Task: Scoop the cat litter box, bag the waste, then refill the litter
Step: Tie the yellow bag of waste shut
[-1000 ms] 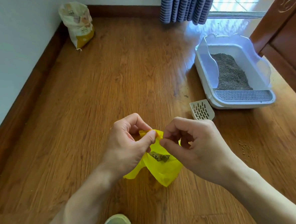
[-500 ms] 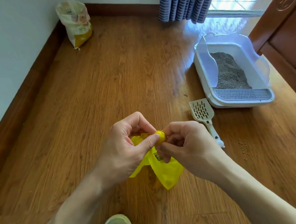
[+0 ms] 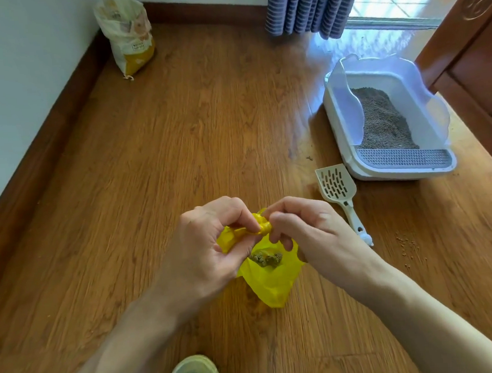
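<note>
Change: yellow bag (image 3: 269,285) neck now twisted tighter into a knot between both hands; clumps visible through the plastic.
Left hand (image 3: 211,254): pinching the bag's twisted top.
Right hand (image 3: 311,234): fingers curled, gripping the knot.
Scoop (image 3: 338,189): flat on the floor, just beside the litter box (image 3: 342,128).
Litter sack (image 3: 127,35): upright in the far corner.

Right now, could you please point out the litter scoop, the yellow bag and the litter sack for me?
litter scoop (image 3: 336,184): head view, slotted blade.
yellow bag (image 3: 269,288): head view, lower body below the clumps.
litter sack (image 3: 128,35): head view, front panel.
</note>
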{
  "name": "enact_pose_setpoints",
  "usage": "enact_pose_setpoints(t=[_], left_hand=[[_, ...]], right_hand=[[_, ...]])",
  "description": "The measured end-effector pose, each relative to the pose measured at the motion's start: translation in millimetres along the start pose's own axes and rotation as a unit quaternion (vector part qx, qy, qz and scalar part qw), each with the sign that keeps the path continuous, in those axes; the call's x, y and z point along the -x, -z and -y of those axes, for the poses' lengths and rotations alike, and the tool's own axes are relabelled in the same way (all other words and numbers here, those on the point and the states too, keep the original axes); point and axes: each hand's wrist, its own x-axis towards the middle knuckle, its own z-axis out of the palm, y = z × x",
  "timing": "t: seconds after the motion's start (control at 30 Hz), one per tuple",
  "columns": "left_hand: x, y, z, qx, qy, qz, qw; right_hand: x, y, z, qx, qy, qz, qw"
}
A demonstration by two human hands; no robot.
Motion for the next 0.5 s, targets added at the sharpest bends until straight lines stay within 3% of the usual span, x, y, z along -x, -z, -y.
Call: enact_pose_setpoints(t=[0.37, 0.5], left_hand=[[5.8, 4.4, 2.6, -0.078, -0.062, 0.037, 0.994], [3.8, 4.3, 1.6, -0.104, -0.073, 0.041, 0.991]], right_hand=[[-4.3, 0.1, 0.7, 0.087, -0.003, 0.015, 0.996], [-2.8, -3.7, -1.7, 0.184, 0.021, -0.026, 0.982]])
